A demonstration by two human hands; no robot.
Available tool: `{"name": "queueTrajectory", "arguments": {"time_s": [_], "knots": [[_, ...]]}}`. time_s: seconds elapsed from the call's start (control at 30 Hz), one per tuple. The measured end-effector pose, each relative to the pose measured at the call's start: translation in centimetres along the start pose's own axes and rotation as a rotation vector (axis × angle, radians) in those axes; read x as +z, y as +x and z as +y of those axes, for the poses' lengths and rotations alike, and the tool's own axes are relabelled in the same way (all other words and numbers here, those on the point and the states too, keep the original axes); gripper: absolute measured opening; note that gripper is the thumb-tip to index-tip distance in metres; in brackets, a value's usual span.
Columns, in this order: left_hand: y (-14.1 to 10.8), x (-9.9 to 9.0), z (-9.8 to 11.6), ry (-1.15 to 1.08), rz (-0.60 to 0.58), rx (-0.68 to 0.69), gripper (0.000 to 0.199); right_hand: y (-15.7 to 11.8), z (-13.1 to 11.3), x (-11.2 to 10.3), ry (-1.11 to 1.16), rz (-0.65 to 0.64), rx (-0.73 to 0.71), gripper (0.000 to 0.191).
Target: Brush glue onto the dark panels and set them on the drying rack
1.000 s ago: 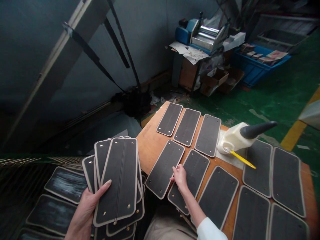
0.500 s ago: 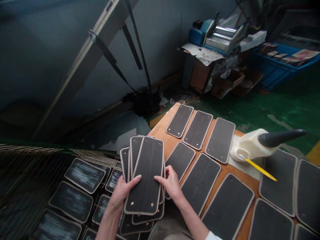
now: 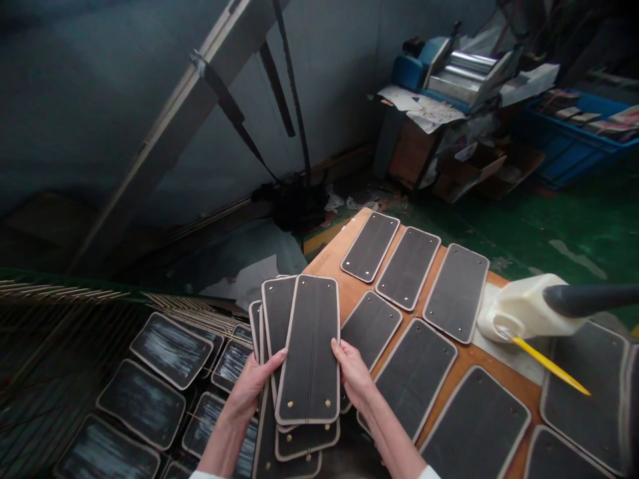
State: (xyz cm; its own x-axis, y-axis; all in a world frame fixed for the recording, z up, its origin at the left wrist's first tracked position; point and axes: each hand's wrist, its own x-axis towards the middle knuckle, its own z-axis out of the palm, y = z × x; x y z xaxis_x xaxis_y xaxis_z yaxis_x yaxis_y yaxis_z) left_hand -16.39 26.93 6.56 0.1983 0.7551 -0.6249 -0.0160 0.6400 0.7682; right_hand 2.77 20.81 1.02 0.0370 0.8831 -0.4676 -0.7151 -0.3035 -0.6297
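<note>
A fanned stack of dark rectangular panels (image 3: 309,346) with pale edges and small metal studs is held up in front of me. My left hand (image 3: 254,382) grips its left side, thumb on the face near the top panel's edge. On the right side, my right hand (image 3: 353,372) pinches the top panel's edge, its thumb upright and the other fingers partly hidden behind. Similar panels (image 3: 412,379) lie in rows on the brown board (image 3: 324,266) to the right. Panels with whitish streaks (image 3: 172,349) lie on the wire rack at the lower left.
A cream container (image 3: 529,306) with a black handle and a yellow stick (image 3: 552,366) stands on the board's right. Further back are a roller machine (image 3: 462,76) on a stand, cardboard boxes and a blue crate (image 3: 574,150). A slanted beam (image 3: 164,126) crosses the left wall.
The view has shifted a little, so the board and container appear further right. My right thumb has moved from the top panel's face to its right edge, and the lower panels are fanned differently.
</note>
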Motion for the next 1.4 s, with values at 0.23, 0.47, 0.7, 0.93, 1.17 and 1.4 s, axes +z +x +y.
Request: {"name": "queueTrajectory", "arguments": {"time_s": [0.23, 0.47, 0.7, 0.93, 1.17, 1.4], "knots": [[0.0, -4.3, 2.2, 0.067, 0.249, 0.096, 0.057, 3.6, 0.2, 0.2, 0.242, 0.077, -0.052, 0.039], [-2.2, -9.1, 4.7, 0.102, 0.488, 0.122, 0.055, 7.4, 3.9, 0.0, 0.377, 0.270, -0.085, 0.040], [-2.8, -13.0, 4.3, 0.007, 0.737, 0.059, 0.051, 9.6, 6.0, 1.9, 0.479, 0.421, -0.058, 0.042], [-1.5, -11.8, 2.7, 0.012, 0.611, 0.050, 0.056, 9.0, 6.1, 2.2, 0.307, 0.392, 0.009, 0.032], [-0.8, -7.1, 2.3, 0.019, 0.326, 0.030, 0.067, 7.4, 3.7, 2.1, 0.164, 0.360, 0.084, 0.028], [-1.2, -0.5, 1.8, -0.078, 0.005, -0.029, 0.067, -2.7, -1.3, 0.5, -0.096, 0.260, 0.111, 0.052]]}}
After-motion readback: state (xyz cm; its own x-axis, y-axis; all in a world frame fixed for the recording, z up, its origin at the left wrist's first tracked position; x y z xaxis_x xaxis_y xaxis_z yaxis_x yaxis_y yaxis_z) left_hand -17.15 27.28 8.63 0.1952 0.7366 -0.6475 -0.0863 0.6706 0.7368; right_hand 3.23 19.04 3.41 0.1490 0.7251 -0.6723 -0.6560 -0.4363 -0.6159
